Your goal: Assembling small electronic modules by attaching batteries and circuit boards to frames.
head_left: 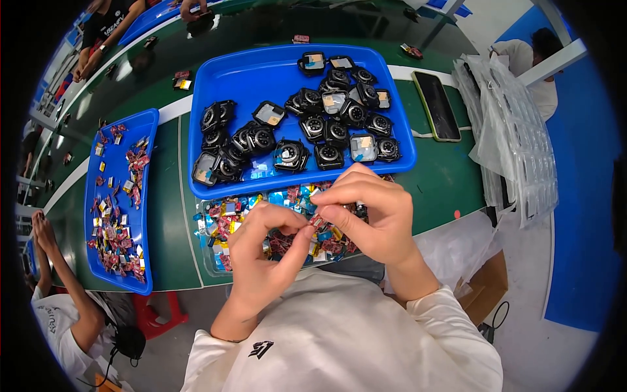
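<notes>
- Two bare hands meet at one small red board [318, 223]: left hand [261, 248] and right hand [379, 212] both pinch it between thumb and index fingertips, probably because so little a piece leaves no room for a fuller grip.
- Directly below the fingers, a clear bin [208, 260] holds loose parts [333, 244], so a slipped piece would likely land among them.
- Just beyond the fingers, a blue tray [241, 78] keeps black watch cases [290, 155] within easy reach.
- Well left of the fingers, a narrower tray [96, 171] holds similar parts, its raised rim presumably stopping strays.
- Beyond the fingers, rightward, a phone [436, 108] lies outside both trays, seemingly out of the way.
</notes>
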`<state>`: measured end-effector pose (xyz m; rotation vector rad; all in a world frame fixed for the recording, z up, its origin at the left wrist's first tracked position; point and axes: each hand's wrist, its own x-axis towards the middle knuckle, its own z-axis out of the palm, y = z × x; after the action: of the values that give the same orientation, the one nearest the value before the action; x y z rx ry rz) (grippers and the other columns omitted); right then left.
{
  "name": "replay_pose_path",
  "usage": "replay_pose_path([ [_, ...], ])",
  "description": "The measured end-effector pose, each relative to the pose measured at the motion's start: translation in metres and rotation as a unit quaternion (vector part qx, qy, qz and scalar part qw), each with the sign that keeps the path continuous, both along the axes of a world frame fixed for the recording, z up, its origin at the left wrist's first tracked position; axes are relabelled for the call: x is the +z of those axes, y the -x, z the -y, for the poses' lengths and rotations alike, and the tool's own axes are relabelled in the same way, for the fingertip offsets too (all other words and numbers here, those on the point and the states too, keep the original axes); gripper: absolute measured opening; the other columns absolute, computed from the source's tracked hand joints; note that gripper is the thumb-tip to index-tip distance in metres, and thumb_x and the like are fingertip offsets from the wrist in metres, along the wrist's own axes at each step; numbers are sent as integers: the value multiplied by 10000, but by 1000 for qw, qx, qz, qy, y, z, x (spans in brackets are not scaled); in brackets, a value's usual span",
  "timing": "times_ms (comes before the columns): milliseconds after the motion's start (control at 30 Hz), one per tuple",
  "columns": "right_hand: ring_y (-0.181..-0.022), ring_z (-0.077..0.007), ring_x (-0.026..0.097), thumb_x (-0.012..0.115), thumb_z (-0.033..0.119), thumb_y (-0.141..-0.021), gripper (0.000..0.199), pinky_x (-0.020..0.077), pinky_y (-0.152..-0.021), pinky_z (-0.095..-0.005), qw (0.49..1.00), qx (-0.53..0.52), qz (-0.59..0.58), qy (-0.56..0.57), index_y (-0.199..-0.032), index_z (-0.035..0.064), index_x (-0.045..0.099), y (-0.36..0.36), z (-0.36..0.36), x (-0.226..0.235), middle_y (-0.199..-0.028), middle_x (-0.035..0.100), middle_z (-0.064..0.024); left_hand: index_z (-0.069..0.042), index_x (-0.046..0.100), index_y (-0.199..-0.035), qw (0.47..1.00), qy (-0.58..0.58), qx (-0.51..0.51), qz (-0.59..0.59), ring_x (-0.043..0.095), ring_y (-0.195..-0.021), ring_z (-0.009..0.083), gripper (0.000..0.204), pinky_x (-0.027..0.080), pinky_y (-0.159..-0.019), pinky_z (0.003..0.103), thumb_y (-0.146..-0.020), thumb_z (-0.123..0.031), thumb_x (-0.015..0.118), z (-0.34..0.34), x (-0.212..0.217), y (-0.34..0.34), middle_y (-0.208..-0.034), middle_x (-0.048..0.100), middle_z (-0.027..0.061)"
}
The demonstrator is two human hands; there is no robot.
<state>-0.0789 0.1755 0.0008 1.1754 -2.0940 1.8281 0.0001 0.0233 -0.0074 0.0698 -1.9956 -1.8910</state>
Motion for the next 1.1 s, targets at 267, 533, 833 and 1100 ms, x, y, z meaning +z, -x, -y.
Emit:
replay_pose_path([
  [267, -822, -200, 570, 754, 86, -672, 285, 454, -660, -281, 995, -73, -54, -49, -951, 65, 697, -6, -1, 12, -953, 649, -60, 16, 688, -952, 999, -11, -43, -26, 576, -769, 158, 256, 446, -683, 252, -707, 91, 676, 11, 0, -10, -858, 644, 97],
  [533, -804, -196, 550, 770, 42, -633, 202, 433, -657, -280, 997, -14, -52, -49, -824, 61, 707, -11, -5, -1, -899, 646, -46, 20, 686, -882, 991, 113, -27, -60, 570, -748, 156, 231, 419, -626, 235, -658, 60, 727, 20, -4, -11, -842, 639, 84],
  [833, -619, -79, 530, 712, -2, -754, 60, 387, -503, -203, 980, 68, 181, 41, -809, 1, 689, -18, -9, -10, -787, 633, -52, -7, 681, -769, 993, 84, -80, -16, 542, -652, 148, 133, 396, -602, 255, -652, 19, 738, 17, 2, -11, -675, 625, 62],
  [1100, -575, -69, 540, 626, 31, -862, 89, 404, -470, -189, 921, 136, 355, 87, -831, -46, 658, -28, -11, -1, -693, 613, -60, 14, 681, -790, 988, -64, -132, 49, 538, -673, 134, 72, 388, -618, 247, -723, 21, 707, 17, -2, -13, -716, 630, 73],
])
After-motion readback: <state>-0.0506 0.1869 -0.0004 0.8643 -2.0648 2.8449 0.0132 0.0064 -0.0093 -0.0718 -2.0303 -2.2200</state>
